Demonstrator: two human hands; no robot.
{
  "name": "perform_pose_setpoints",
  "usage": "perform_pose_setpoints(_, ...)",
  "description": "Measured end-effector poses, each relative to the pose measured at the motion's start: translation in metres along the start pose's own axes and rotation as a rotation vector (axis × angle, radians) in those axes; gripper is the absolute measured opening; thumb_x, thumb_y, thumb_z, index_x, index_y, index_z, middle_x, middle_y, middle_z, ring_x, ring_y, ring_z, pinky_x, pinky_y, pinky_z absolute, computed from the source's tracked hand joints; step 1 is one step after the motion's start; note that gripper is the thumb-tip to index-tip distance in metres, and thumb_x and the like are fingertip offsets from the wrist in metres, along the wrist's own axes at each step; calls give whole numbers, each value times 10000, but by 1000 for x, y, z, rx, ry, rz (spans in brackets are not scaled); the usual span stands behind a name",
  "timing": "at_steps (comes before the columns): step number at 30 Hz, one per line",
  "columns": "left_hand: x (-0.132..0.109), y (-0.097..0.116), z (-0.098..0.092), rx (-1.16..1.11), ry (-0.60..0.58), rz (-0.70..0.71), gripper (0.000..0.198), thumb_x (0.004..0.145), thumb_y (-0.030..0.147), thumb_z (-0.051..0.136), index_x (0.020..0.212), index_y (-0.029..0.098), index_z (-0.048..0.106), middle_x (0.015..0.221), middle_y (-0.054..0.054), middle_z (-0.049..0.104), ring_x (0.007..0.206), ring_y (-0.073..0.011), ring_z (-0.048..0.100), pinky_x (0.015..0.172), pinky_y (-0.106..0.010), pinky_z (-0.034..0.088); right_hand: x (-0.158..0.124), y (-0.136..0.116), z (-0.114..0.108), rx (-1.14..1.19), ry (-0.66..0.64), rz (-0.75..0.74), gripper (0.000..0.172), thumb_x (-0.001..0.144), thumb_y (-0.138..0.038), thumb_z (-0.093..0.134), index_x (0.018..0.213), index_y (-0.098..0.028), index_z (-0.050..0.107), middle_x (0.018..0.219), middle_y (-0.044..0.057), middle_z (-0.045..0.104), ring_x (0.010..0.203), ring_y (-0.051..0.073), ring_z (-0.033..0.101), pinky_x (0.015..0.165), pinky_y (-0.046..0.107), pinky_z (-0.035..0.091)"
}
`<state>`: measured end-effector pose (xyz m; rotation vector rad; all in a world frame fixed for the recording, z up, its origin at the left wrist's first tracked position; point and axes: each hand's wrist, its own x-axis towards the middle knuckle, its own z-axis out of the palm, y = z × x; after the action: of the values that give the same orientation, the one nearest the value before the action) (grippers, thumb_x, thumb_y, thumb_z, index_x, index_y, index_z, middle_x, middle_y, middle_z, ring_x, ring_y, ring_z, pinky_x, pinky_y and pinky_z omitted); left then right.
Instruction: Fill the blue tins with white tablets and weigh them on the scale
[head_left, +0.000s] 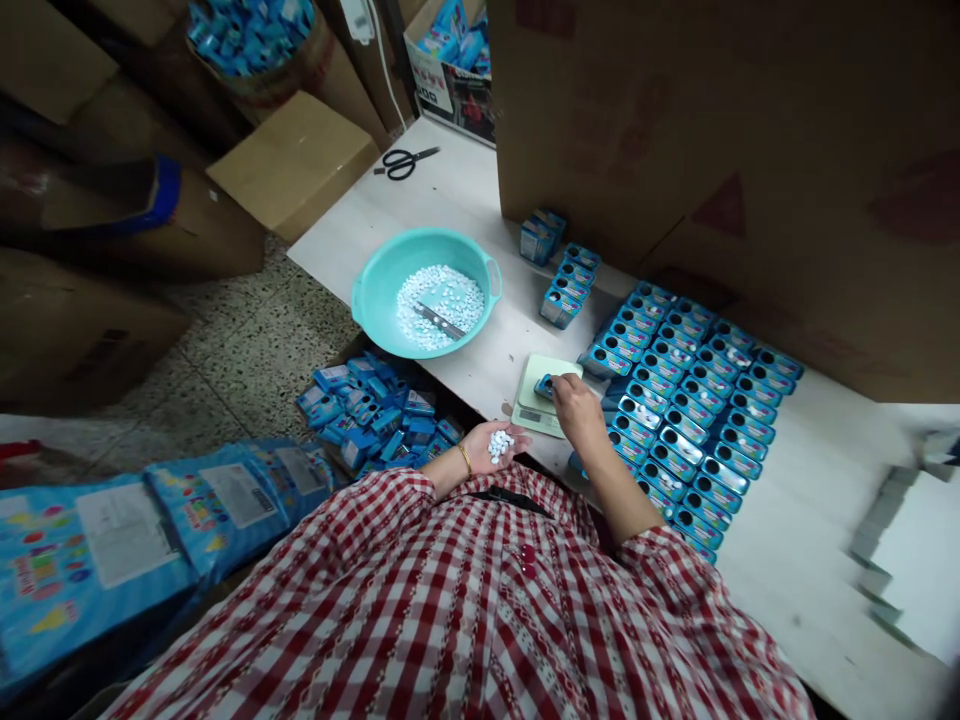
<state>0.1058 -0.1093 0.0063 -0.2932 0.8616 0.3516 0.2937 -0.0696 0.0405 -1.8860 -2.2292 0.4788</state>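
My left hand [493,444] is palm up near the table's front edge, cupping a small pile of white tablet candies [500,445]. Fingers pinched together, my right hand [574,400] is over a small blue tin [543,385] on a pale kitchen scale [534,405]. Its fingertips meet the tin's top; whether they grip the tin or candies is hidden. Left of the scale, a turquoise basin [371,300] contains many more candies and a flat metal strip [441,321]. Rows of blue tins [679,410] with round dark openings stand to the right, some showing white candies inside.
Black scissors [401,163] lie at the table's far end. A large cardboard box [720,190] walls off the back. Below the front edge is a heap of blue tins [382,410], beside blue printed packs [217,500]. Cardboard boxes [300,160] crowd the floor at left.
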Motion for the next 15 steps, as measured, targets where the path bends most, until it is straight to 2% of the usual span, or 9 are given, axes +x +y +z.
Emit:
perform_pose_setpoints(4, -5, 11, -1, -37, 26, 57, 214, 816, 204, 411, 829, 93, 594, 770, -118, 653, 645, -142, 616, 493, -194, 422, -21, 13, 1, 340, 218, 132, 235, 847, -268, 406, 949, -181, 599, 899, 62, 628, 807, 168, 582, 707, 290, 458)
perform_pose_setpoints(6, -4, 14, -1, -58, 33, 101, 218, 819, 197, 400, 829, 92, 591, 768, -114, 651, 662, -140, 616, 551, -214, 449, -34, 5, 0, 452, 245, 172, 230, 842, -296, 421, 917, -183, 607, 849, 49, 635, 760, 157, 589, 689, 289, 473)
perform_pose_setpoints(8, -2, 16, -1, -68, 17, 126, 217, 816, 197, 398, 829, 91, 587, 779, -113, 650, 701, -153, 618, 625, -251, 468, -47, -17, 2, 484, 133, 73, 220, 845, -294, 428, 931, -197, 606, 859, 40, 635, 772, 145, 589, 705, 276, 477)
perform_pose_setpoints(11, 3, 16, -3, -37, 8, 111, 186, 796, 209, 432, 811, 102, 583, 791, -102, 647, 751, -173, 617, 693, -290, 466, -56, -59, 14, 361, -165, -189, 224, 852, -280, 433, 1010, -225, 582, 976, 46, 613, 889, 149, 566, 763, 257, 466)
perform_pose_setpoints(13, 4, 15, -6, -6, 27, 85, 168, 784, 211, 451, 797, 107, 583, 785, -96, 646, 772, -180, 616, 718, -297, 459, -56, -79, 25, 205, -288, -260, 227, 862, -249, 410, 1018, -221, 573, 1001, 56, 595, 916, 157, 548, 750, 253, 461)
perform_pose_setpoints(15, 5, 15, -10, 6, 41, 76, 174, 786, 203, 442, 781, 104, 584, 769, -97, 646, 787, -182, 615, 738, -299, 450, -54, -88, 34, 106, -353, -279, 228, 869, -200, 378, 968, -214, 583, 958, 52, 593, 882, 147, 545, 721, 241, 457)
